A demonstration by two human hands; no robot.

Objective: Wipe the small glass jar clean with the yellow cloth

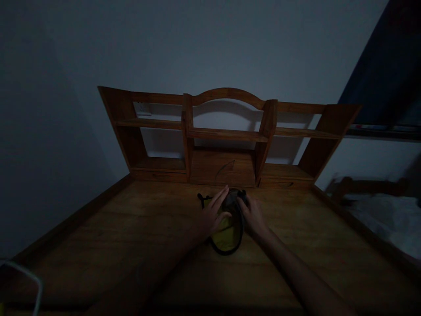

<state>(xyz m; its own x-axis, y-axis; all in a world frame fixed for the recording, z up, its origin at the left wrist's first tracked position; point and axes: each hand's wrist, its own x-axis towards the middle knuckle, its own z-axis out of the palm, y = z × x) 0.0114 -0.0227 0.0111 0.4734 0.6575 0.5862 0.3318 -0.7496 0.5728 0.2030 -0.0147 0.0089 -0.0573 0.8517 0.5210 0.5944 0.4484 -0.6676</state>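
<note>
Before the hutch [229, 135], which stands at the back of the desk [148, 228] by the wall [197, 52], a pouch [226, 240] lies with the left hand [213, 216] over its left part, the right hand [252, 215] at its right edge.

1. Brown wooden shelf unit [228, 135] with an arched top rail, at the back of the brown wooden worktop [158, 215].
2. Thin, bent white strip [40, 286] at lower left.
3. Plain grey wall [197, 44] behind the shelf unit.
4. Crumpled white cloth [391, 219] beyond the worktop's right edge.
</note>
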